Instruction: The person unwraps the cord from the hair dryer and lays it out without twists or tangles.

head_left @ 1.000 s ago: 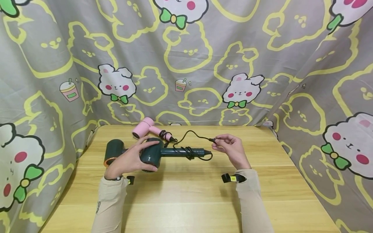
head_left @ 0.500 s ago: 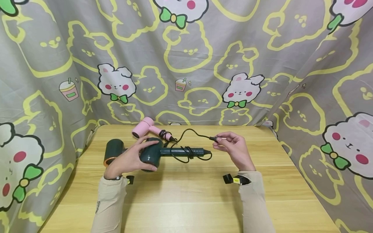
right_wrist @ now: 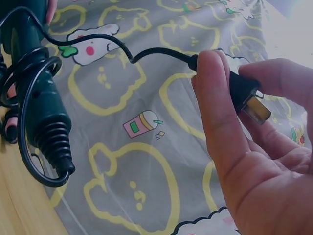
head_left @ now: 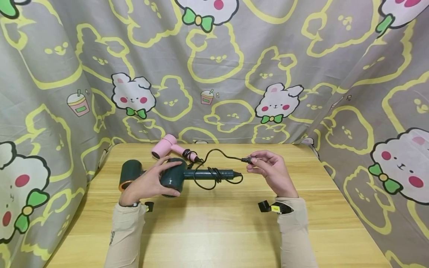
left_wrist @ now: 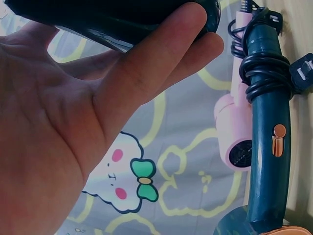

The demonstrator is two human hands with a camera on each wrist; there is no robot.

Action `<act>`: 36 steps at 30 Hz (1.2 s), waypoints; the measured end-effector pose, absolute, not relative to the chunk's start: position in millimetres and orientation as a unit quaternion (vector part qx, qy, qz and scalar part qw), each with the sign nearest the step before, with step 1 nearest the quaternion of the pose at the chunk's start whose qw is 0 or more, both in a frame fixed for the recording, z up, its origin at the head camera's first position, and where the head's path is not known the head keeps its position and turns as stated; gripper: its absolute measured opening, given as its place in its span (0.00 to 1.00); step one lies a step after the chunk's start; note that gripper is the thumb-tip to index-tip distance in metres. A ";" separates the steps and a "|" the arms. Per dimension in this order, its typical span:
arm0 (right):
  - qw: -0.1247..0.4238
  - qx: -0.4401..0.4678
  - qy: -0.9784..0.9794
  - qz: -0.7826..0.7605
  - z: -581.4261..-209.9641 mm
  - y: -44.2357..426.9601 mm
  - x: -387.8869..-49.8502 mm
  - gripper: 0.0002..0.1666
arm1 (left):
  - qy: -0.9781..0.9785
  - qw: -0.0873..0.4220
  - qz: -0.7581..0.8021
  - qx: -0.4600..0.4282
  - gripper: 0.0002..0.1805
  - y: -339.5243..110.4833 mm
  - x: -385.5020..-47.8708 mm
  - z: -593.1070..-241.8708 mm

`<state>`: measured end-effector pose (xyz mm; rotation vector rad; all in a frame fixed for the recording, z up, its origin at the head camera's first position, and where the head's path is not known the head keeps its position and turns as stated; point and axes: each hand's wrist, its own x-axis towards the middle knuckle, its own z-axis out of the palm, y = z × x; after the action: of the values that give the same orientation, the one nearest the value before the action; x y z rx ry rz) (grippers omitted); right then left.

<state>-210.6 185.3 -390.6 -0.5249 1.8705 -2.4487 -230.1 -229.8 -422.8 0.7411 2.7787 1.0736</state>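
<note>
Handle aimed at the right hand, plug held just past its end

The dark green hair dryer (head_left: 194,174) is near the middle of the desk (head_left: 214,230), its handle running left to right, nearly level across the head view. Its barrel is at the left end, and the ribbed cord end points toward the right hand (head_left: 273,171). That hand is the nearer one to the handle's tip; the left hand (head_left: 149,182) has the barrel, thumb on the near side and fingers over the far side. Whether the dryer rests on the desk or is lifted off it, I cannot tell.

The black cord (right_wrist: 93,37) is partly wound round the handle. One loose loop sags on the person's side, and a free length arches over the far side to the plug (right_wrist: 242,90). The right hand pinches that plug between thumb and fingertips, its metal prongs showing on the side away from the cord. In the head view it lies just beyond the handle's tip, a little above it, so the slack bows between coils and fingers.

Left of the left hand lies a second green dryer (head_left: 130,171), its own cord coiled on its handle in the left wrist view. A pink hair dryer (head_left: 164,147), also wrapped, lies near the far edge. Behind hangs a grey curtain (head_left: 231,67) printed with rabbits and yellow outlines.
</note>
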 end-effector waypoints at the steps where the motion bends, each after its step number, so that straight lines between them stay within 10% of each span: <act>1: 0.011 -0.174 0.597 -0.783 -390.5 185.9 -210.4 0.09 | 0.904 0.035 0.350 0.242 0.55 -230.0 -230.2 -423.0; 36: 0.149 -0.212 0.693 -0.673 -398.3 188.8 -212.9 0.08 | 0.904 0.036 0.355 0.238 0.55 -232.7 -228.7 -421.4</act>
<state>-212.9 188.8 -398.3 -0.6087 1.9930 -1.9342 -228.7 -232.7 -421.4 0.7293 2.7748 1.0887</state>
